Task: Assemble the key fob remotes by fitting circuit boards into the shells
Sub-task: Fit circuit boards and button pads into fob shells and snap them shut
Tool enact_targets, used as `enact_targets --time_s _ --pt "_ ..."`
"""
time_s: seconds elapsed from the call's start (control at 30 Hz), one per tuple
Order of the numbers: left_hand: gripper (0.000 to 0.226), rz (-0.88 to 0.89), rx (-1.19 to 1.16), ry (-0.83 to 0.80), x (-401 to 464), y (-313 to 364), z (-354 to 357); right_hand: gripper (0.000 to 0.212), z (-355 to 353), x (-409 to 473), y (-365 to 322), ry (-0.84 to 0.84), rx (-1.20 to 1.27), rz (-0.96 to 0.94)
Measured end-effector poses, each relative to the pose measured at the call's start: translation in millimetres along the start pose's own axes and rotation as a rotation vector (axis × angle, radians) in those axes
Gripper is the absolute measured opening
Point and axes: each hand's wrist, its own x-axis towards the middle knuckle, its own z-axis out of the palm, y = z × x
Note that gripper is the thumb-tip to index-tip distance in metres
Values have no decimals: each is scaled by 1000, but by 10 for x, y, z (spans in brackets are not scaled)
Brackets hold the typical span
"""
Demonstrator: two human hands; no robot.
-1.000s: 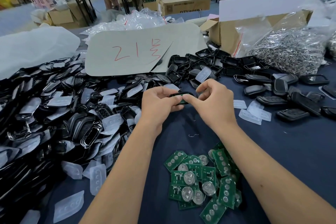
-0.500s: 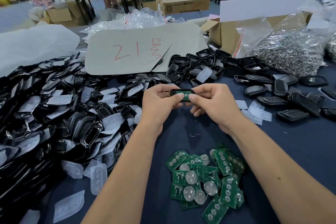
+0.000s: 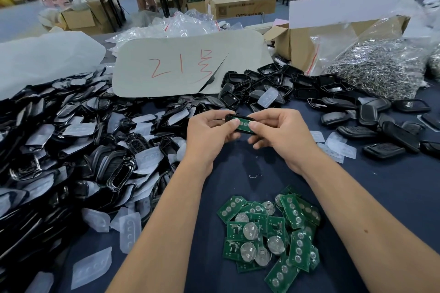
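Note:
Between both hands, above the dark blue table (image 3: 392, 197), I hold a black key fob shell (image 3: 241, 124) with a green circuit board lying in it. My left hand (image 3: 209, 134) grips its left end, thumb on the board. My right hand (image 3: 281, 134) grips the right end, thumb pressing the board's right part. A loose pile of green circuit boards (image 3: 269, 233) with round coin cells lies on the table near me, between my forearms.
A big heap of black shells and clear button pads (image 3: 71, 150) fills the left. Open black shell halves (image 3: 269, 88) lie behind my hands; closed fobs (image 3: 381, 131) lie right. A grey card (image 3: 190, 66), a cardboard box (image 3: 297, 47) and a bag of metal rings (image 3: 381, 66) stand behind.
The shell has been tipped toward me, so the green board inside now shows. Both thumbs have shifted onto the board. The hands stay in the same place.

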Motion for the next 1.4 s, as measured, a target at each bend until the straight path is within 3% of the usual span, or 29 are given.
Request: enact_targets --time_s 0.3,0.4,0.5,0.6,0.7,0.83,0.97,1.2,1.4 --pt "26 74 273 -45 33 22 -70 15 18 -32 37 -34 -323 -102" --pt "29 86 463 -139 61 81 -198 25 103 0 28 89 -447 -232" --pt "31 216 728 -216 51 116 -234 15 229 152 -18 229 -659 -367" --pt "26 351 861 -204 37 121 -249 9 338 416 -106 150 -862 -423" --pt "23 465 771 -72 52 92 -273 20 472 666 -211 28 -1087 -470" --pt "15 440 793 72 100 66 -291 33 672 848 -287 -131 -1307 -470" --pt "18 409 783 83 147 44 -322 31 752 891 -312 -109 -1331 -400" --pt "20 415 740 77 152 43 -306 23 721 853 -256 118 -1192 -352" --pt "18 386 684 109 173 36 -318 8 530 800 -313 293 -789 -370"
